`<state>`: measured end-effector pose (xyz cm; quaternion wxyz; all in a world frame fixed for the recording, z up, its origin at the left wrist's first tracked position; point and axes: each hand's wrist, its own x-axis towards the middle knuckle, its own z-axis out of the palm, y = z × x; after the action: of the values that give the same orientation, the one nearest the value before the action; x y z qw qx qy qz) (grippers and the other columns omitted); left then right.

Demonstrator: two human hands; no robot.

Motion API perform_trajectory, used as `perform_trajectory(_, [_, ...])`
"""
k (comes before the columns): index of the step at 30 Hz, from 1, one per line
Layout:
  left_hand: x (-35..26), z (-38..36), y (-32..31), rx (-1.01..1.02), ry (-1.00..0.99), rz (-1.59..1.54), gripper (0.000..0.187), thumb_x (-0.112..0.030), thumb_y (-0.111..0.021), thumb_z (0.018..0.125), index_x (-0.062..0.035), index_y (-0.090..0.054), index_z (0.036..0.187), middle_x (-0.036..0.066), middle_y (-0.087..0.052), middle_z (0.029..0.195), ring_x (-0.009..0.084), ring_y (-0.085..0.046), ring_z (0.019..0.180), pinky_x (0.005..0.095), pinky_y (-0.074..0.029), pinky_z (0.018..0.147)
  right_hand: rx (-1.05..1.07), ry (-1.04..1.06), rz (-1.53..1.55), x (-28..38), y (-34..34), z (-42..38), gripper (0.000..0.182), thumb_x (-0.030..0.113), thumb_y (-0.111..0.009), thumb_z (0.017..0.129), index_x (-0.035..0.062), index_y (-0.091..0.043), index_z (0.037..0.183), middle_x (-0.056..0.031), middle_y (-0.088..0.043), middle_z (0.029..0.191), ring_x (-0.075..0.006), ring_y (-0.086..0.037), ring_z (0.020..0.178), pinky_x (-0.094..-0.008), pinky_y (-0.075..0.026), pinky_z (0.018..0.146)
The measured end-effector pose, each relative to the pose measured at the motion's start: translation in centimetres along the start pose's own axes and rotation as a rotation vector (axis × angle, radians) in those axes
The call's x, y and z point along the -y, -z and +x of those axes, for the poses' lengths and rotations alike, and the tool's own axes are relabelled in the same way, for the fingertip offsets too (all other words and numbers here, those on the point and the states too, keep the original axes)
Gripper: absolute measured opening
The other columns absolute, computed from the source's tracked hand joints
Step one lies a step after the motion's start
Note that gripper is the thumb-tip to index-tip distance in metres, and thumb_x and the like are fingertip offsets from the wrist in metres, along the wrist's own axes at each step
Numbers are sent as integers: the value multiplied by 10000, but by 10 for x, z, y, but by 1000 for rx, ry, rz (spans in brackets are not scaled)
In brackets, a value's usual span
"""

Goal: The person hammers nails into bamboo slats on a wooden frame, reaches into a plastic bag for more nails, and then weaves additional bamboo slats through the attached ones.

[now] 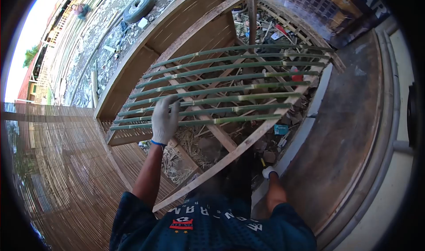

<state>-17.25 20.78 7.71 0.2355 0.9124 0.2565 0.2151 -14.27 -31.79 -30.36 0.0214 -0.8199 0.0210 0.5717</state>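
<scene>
Several green bamboo poles lie side by side across a wooden frame in front of me. My left hand, in a white glove, is over the poles nearest me at their left part. Its fingers are bent together; a small dark tip shows by them, too small to name. Low on the right, my right hand, also gloved, is closed around a tool with a yellow handle. The rest of that tool is hidden in shadow.
Straw and rubble lie under the frame. A woven bamboo mat spreads at left. Brown boarded panels stand behind the poles. A tyre lies on the littered ground; a low grey ledge runs at right.
</scene>
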Motion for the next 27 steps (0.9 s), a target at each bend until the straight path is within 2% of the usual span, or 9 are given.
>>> perform_trajectory(6, [30,106,-29,-121,-166,166,202,-114,-642,974,-39,-681,1158,194,-700,1123,381,-680,1043,456,-543,889,-191,-118,0,25,61,-56,429,286,-615,931,56,-654,1290,-238,-644,1367,-444,-624,1256,-516,-510,1031])
perform_trajectory(8, [38,148,-36,-25,-164,193,215,-141,-629,978,-44,-685,1162,193,-704,1104,380,-678,1046,463,-544,890,-159,-47,-42,2,50,-12,357,322,-638,936,64,-682,1179,-190,-720,1196,-431,-676,1116,-512,-527,951])
perform_trajectory(11, [46,213,-54,390,-174,182,237,-179,-617,977,-35,-689,1152,194,-707,1090,391,-670,1064,460,-540,910,-148,241,162,-1,70,2,359,323,-629,951,25,-659,1148,-161,-748,969,-417,-681,943,-478,-524,866])
perform_trajectory(14, [78,260,-100,851,-455,333,422,-361,-687,953,-43,-697,1231,205,-727,1113,374,-697,1014,459,-540,915,-206,221,529,15,86,6,362,260,-574,971,11,-683,1211,-281,-698,1198,-444,-668,1129,-478,-515,981])
perform_trajectory(17, [111,288,-138,1303,-255,267,519,-407,-713,918,-63,-691,1307,171,-745,1171,320,-711,1034,434,-542,929,-188,142,596,86,153,-73,385,234,-558,980,9,-656,1277,-286,-689,1238,-441,-644,1194,-474,-496,1019])
perform_trajectory(18, [179,290,-200,1523,509,153,409,-400,-677,951,-58,-740,1166,104,-751,1045,241,-651,876,442,-506,845,-277,228,518,75,134,-60,394,226,-555,981,8,-647,1296,-290,-683,1253,-444,-638,1206,-473,-493,1029])
perform_trajectory(20, [196,285,-215,1463,448,386,577,-458,-736,905,-139,-671,1382,119,-747,1220,220,-679,1049,374,-516,955,-471,410,361,46,85,-4,414,211,-548,982,5,-629,1332,-297,-671,1284,-450,-627,1230,-471,-485,1049])
perform_trajectory(24, [204,280,-224,1461,376,386,515,-430,-723,909,-109,-697,1311,115,-744,1163,223,-666,1003,393,-511,923,-487,407,508,59,44,-44,407,200,-542,996,6,-620,1344,-265,-686,1281,-436,-641,1216,-465,-496,1042])
perform_trajectory(27, [206,283,-227,1484,351,360,473,-410,-714,912,-87,-716,1258,112,-742,1120,224,-657,968,407,-507,900,-335,171,517,65,33,-82,377,265,-564,1018,24,-651,1294,-217,-723,1192,-362,-685,1131,-427,-519,971])
